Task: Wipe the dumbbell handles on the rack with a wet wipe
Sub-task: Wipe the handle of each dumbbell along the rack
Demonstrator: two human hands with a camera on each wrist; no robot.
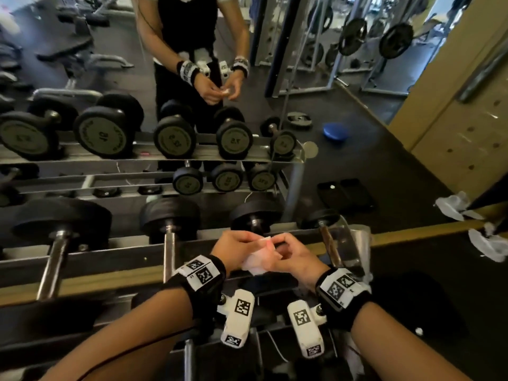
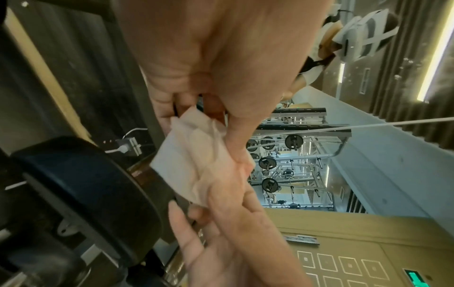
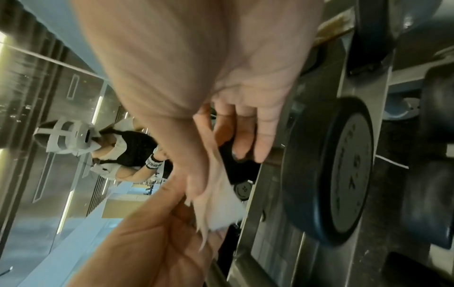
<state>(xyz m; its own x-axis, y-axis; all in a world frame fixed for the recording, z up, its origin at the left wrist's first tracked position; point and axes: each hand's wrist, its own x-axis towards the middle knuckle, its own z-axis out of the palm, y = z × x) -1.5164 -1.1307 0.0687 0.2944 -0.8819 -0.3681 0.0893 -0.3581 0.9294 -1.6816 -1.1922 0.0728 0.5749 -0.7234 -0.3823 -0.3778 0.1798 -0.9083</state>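
Head view: I hold both hands together above the top tier of the rack, a wet wipe stretched between them. My left hand pinches one edge of the wipe with curled fingers; my right hand pinches the opposite edge between thumb and forefinger. I judge this two-handed hold serves to unfold or refold the sheet, giving a flat pad before it meets metal.

Left wrist view: the wet wipe hangs as a creased, partly folded sheet below the left hand, its lower corner taken by the right hand. No part of the sheet touches a dumbbell; a black weight head sits just beside it.

Right wrist view: the right hand closes its thumb on the wipe, with the other fingers loosely bent and bearing on nothing.

The handles lie beyond and to either side of my hands: one bare steel handle just left of the left hand, a darker handle just right of the right hand, another well off to the left. I judge wiping is not under way; the nearest handle is reachable by lowering either hand once the sheet is ready.
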